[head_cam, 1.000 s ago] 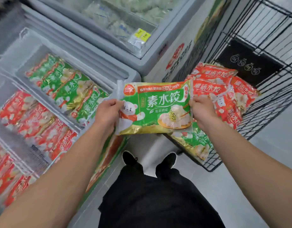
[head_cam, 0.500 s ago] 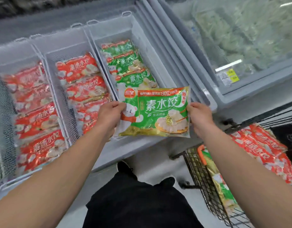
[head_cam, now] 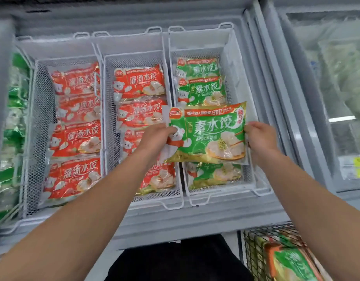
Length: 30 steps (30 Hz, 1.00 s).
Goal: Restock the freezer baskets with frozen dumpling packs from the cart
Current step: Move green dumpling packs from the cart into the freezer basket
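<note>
Overhead, the green dumpling pack (head_cam: 207, 134) hung above the right-hand freezer basket (head_cam: 236, 47), left hand (head_cam: 157, 136) pinching its left edge and right hand (head_cam: 260, 136) gripping its right edge; other green packs (head_cam: 201, 90) lay below.

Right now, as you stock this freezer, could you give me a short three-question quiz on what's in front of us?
1. True or false: both hands grip the green pack.
2. Which basket does it hover over: A left, B middle, C right basket?
3. What colour are the packs in the middle basket?

Key: 1 true, left hand and right hand hold its short edges. 2 C. 3 red.
</note>
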Tool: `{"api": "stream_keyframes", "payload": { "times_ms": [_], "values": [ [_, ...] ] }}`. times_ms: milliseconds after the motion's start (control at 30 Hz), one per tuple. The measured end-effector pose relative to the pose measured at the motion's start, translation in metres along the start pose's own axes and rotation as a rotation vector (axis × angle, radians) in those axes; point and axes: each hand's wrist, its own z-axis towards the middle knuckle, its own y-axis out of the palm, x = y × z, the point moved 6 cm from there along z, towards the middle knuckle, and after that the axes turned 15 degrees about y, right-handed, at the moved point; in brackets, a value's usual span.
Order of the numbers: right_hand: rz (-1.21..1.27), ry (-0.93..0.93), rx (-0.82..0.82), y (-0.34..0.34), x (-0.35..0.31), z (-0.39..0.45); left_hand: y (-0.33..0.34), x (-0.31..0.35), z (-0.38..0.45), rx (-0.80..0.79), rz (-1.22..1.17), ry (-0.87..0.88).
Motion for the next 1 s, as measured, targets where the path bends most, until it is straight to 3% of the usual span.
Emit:
{"api": "stream_keyframes", "payload": {
  "times_ms": [633, 833, 1000],
  "values": [
    [-0.187, 0.047, -0.122, 0.107, -0.131, 0.189, 0.060, 0.031, 0.216, 0.176, 0.043, -0.123],
    [-0.314, 0.068, -0.181, 0.132, -0.141, 0.226, 0.082, 0.020, 0.256, 0.101, 0.075, -0.189],
    [-0.452, 0.109, -0.344, 0.153, -0.133, 0.230, 0.093, 0.014, 0.261, -0.021, 0.106, -0.190]
  ]
}}
